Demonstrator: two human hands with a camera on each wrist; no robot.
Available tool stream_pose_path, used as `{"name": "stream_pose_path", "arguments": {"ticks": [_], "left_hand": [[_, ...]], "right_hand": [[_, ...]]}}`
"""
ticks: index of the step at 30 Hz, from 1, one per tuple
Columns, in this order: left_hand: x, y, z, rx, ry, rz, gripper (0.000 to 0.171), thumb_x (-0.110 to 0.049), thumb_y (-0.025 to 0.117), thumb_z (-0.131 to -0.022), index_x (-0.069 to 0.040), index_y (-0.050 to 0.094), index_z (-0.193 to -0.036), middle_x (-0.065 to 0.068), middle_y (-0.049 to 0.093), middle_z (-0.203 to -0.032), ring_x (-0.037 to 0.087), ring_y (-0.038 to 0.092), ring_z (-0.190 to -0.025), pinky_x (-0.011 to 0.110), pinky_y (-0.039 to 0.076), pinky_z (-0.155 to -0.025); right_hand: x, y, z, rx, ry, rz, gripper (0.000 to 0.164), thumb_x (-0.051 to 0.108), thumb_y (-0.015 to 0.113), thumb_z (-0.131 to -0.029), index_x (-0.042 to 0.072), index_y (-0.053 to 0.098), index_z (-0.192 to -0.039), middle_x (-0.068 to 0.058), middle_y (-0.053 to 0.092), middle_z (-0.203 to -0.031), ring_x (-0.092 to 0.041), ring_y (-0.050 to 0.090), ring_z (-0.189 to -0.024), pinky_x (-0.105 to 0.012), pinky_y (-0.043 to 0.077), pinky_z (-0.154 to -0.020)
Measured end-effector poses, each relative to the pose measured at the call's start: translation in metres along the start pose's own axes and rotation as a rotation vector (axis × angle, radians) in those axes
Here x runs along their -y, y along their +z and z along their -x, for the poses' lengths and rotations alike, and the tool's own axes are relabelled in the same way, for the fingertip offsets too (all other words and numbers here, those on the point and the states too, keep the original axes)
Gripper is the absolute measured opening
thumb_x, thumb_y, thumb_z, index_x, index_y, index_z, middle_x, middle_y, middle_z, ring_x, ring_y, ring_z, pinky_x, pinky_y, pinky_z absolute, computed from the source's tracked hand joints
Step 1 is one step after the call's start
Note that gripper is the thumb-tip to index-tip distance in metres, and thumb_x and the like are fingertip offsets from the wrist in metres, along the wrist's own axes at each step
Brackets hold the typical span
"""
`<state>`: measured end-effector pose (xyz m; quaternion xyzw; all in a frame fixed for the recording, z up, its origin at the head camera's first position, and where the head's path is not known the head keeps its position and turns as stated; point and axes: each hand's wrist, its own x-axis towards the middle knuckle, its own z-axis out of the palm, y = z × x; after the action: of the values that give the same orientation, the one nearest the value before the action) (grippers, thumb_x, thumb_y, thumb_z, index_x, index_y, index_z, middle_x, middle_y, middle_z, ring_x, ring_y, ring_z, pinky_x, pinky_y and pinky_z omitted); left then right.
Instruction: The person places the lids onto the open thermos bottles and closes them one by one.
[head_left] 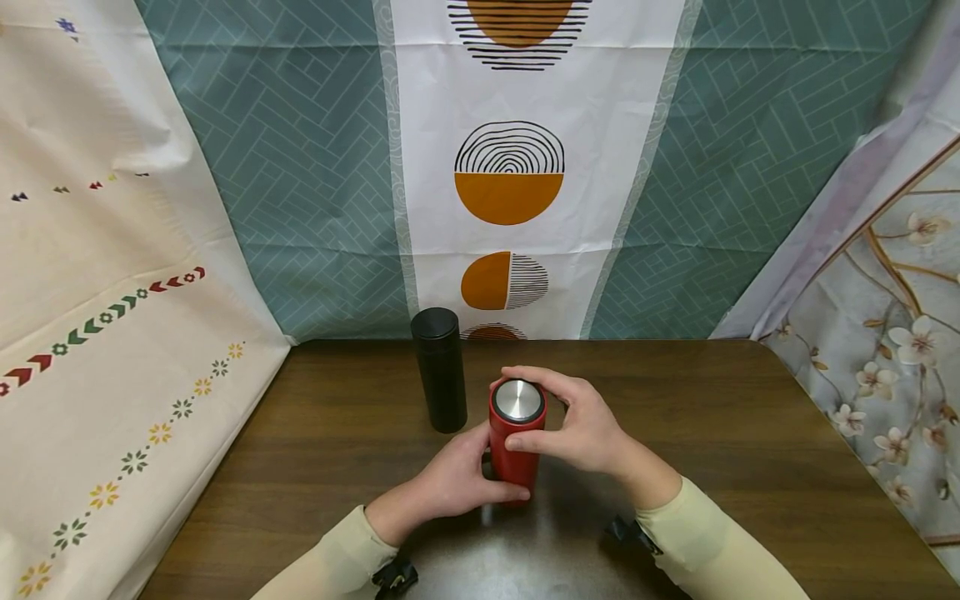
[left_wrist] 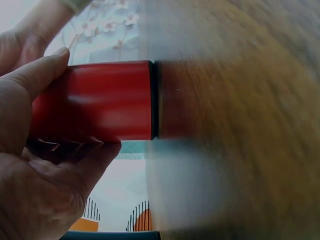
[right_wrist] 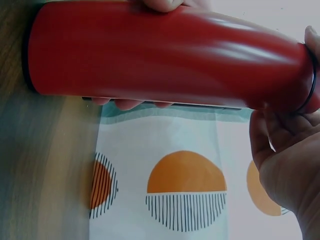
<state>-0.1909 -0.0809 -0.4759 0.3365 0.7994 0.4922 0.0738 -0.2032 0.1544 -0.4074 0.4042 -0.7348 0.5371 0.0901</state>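
A red insulated bottle [head_left: 513, 467] with a brushed-metal disc on its lid [head_left: 519, 400] stands upright on the wooden table. My left hand [head_left: 456, 475] grips its lower body, thumb on the near side and fingers round the other side. Up at the lid, my right hand [head_left: 588, 425] holds on with thumb and fingers curled about it. The right wrist view shows a dark seam between body and lid beside the right fingers. In the left wrist view the bottle's black base [left_wrist: 154, 100] meets the table.
A black bottle [head_left: 442, 375] stands upright on the table [head_left: 337, 467], behind and left of the red one. Patterned cloth hangs at the back [head_left: 322, 167], on the left [head_left: 112, 333] and on the right [head_left: 885, 375] of the table.
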Motion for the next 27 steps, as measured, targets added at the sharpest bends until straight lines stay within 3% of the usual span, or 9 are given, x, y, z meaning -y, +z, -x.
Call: {"name": "stream_pose_path", "arguments": {"ticks": [3,4,7,10,11,18,23,27], "left_hand": [[0.001,0.000,0.001,-0.011,0.031,-0.004,0.073,-0.031,0.098,-0.089,-0.031,0.057,-0.150,-0.012,0.069,-0.138,0.010,0.068,-0.125,0.043,0.058,-0.109],[0.019,0.004,-0.002,-0.021,0.064,-0.023,0.073,-0.033,0.097,-0.090,-0.029,0.057,-0.151,-0.010,0.069,-0.140,0.012,0.067,-0.126,0.043,0.057,-0.109],[0.020,0.004,-0.002,-0.035,0.088,-0.027,0.070,-0.036,0.095,-0.092,-0.028,0.057,-0.151,-0.008,0.069,-0.139,0.011,0.068,-0.125,0.042,0.058,-0.107],[0.021,0.005,-0.003,-0.047,0.070,-0.035,0.069,-0.035,0.095,-0.092,-0.027,0.058,-0.150,-0.007,0.069,-0.139,0.013,0.068,-0.125,0.042,0.058,-0.108],[0.003,0.000,0.000,-0.043,0.039,-0.021,0.069,-0.034,0.096,-0.092,-0.029,0.058,-0.149,-0.008,0.069,-0.137,0.012,0.069,-0.124,0.042,0.059,-0.106],[-0.002,0.002,0.000,-0.064,-0.043,-0.035,0.073,-0.024,0.099,-0.087,-0.031,0.058,-0.148,-0.012,0.067,-0.139,0.009,0.068,-0.124,0.039,0.057,-0.108],[-0.001,0.002,0.000,-0.067,-0.046,-0.031,0.073,-0.025,0.099,-0.087,-0.032,0.059,-0.148,-0.012,0.067,-0.138,0.009,0.068,-0.124,0.040,0.057,-0.109],[-0.001,0.001,-0.001,-0.057,-0.038,-0.034,0.073,-0.024,0.099,-0.088,-0.031,0.058,-0.148,-0.013,0.067,-0.139,0.009,0.067,-0.125,0.040,0.057,-0.109]], "right_hand": [[0.000,0.001,0.000,-0.025,0.009,0.025,0.078,0.007,0.100,-0.081,0.014,0.067,-0.151,0.000,0.076,-0.139,-0.021,0.072,-0.125,-0.036,0.055,-0.110],[0.001,0.002,0.000,-0.033,0.008,0.033,0.078,0.007,0.100,-0.080,0.014,0.068,-0.150,0.000,0.076,-0.139,-0.021,0.072,-0.125,-0.036,0.055,-0.110],[0.001,0.003,0.000,-0.054,0.003,0.053,0.079,0.008,0.102,-0.079,0.014,0.068,-0.150,0.000,0.077,-0.137,-0.021,0.073,-0.124,-0.036,0.056,-0.110],[0.002,0.005,0.000,-0.073,-0.002,0.066,0.080,0.008,0.103,-0.077,0.013,0.068,-0.149,0.000,0.078,-0.135,-0.021,0.073,-0.124,-0.036,0.056,-0.109],[0.002,0.005,-0.001,-0.079,0.001,0.072,0.081,0.008,0.103,-0.076,0.013,0.069,-0.149,0.001,0.078,-0.135,-0.021,0.073,-0.124,-0.036,0.056,-0.109],[0.005,0.009,0.000,-0.124,0.001,0.119,0.080,0.012,0.105,-0.076,0.013,0.070,-0.148,0.002,0.077,-0.135,-0.020,0.073,-0.123,-0.036,0.057,-0.109],[0.006,0.011,-0.001,-0.142,0.009,0.157,0.079,0.015,0.105,-0.076,0.014,0.070,-0.147,0.002,0.078,-0.133,-0.020,0.074,-0.121,-0.036,0.058,-0.106],[0.008,0.009,-0.001,-0.111,0.057,0.147,0.080,0.018,0.104,-0.078,0.017,0.067,-0.149,0.004,0.075,-0.135,-0.019,0.071,-0.125,-0.040,0.056,-0.109]]}}
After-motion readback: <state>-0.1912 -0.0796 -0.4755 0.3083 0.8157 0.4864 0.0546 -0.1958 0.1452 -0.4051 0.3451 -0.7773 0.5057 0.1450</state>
